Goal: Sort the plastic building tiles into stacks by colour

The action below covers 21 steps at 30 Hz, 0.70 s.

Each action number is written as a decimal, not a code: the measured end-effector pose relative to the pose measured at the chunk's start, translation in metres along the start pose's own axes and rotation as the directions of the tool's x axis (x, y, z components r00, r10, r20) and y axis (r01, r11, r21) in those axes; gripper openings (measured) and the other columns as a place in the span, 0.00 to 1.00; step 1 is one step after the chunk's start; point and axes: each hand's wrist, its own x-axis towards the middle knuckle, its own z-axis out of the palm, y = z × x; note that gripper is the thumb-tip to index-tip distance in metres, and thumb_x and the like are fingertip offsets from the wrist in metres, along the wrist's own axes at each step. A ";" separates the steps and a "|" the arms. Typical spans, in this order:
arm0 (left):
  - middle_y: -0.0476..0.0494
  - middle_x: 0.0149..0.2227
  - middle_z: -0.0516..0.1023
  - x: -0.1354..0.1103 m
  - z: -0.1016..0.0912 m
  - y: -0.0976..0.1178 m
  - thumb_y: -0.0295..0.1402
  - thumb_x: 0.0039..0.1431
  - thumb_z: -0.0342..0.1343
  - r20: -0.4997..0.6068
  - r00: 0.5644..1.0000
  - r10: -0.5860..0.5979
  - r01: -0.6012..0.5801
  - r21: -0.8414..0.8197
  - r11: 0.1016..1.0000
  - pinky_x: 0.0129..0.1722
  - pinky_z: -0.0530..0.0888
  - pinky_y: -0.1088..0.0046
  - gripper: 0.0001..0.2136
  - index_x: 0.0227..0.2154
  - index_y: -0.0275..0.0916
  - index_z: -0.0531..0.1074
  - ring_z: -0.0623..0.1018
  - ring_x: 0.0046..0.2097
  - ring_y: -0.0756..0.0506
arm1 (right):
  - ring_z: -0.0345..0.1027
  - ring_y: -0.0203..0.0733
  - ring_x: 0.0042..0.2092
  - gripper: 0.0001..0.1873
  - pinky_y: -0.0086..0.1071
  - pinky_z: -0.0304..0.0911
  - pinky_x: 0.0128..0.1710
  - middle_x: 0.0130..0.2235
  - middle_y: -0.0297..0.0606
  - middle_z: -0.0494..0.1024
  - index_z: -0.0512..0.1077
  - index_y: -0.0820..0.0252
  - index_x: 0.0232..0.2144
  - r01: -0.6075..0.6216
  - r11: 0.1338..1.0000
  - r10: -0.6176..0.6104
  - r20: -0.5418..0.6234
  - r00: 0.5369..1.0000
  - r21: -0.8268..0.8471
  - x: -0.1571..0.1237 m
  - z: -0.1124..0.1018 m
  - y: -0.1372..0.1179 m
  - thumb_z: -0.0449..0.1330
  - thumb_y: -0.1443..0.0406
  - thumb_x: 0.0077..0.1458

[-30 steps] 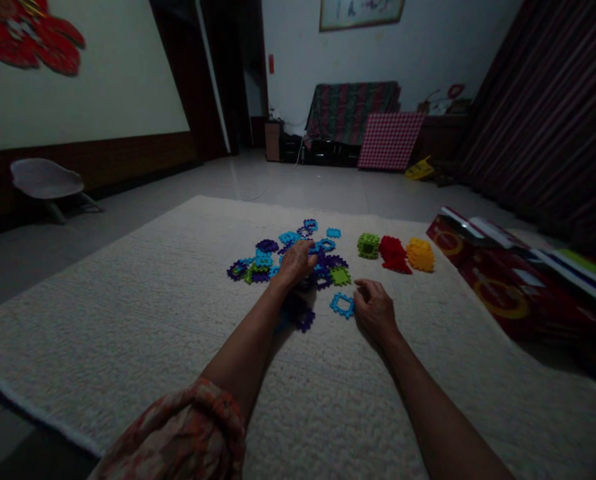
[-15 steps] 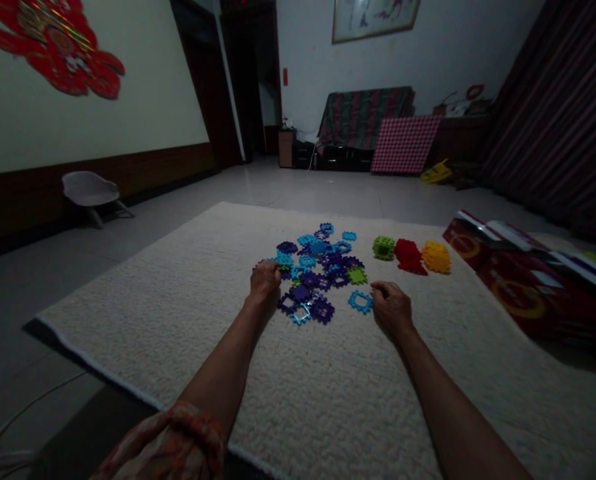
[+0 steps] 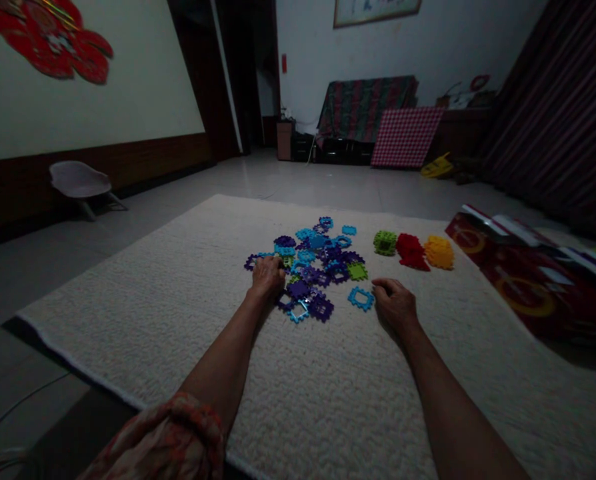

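Note:
Several flat plastic puzzle pieces, purple, blue and a few green, lie in a loose heap on a cream rug. My left hand rests knuckles-up on the heap's left edge with its fingers curled; what they grip is hidden. My right hand lies on the rug, fingers loosely bent, just right of a lone blue square frame piece. Beyond it sit a green cube, a red block and a yellow block built from the same pieces.
A red printed box lies open at the rug's right edge. A small pale chair stands by the left wall. A covered couch and a checked board stand at the far wall. Tiled floor surrounds the rug.
My left hand has pulled back from the middle of the heap to its left edge. My right hand has stayed beside the blue frame piece. The camera view has shifted slightly.

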 end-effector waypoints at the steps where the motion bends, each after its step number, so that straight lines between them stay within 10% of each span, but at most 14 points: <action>1: 0.37 0.50 0.77 0.001 0.000 0.000 0.30 0.60 0.51 -0.005 1.000 0.002 -0.002 -0.005 1.000 0.54 0.67 0.59 0.13 0.44 0.40 0.77 0.71 0.53 0.36 | 0.74 0.47 0.39 0.15 0.42 0.67 0.47 0.37 0.44 0.82 0.78 0.59 0.31 0.002 1.000 -0.002 0.006 1.000 0.000 0.000 0.000 -0.001 0.54 0.59 0.47; 21: 0.42 0.42 0.81 0.012 0.000 0.007 0.29 0.57 0.51 -0.213 0.977 -0.018 -0.037 -0.254 0.967 0.54 0.72 0.67 0.12 0.30 0.40 0.81 0.78 0.48 0.43 | 0.74 0.48 0.45 0.17 0.43 0.67 0.51 0.44 0.46 0.80 0.78 0.60 0.40 0.095 0.995 -0.091 0.074 0.993 -0.044 0.003 0.004 -0.002 0.52 0.64 0.52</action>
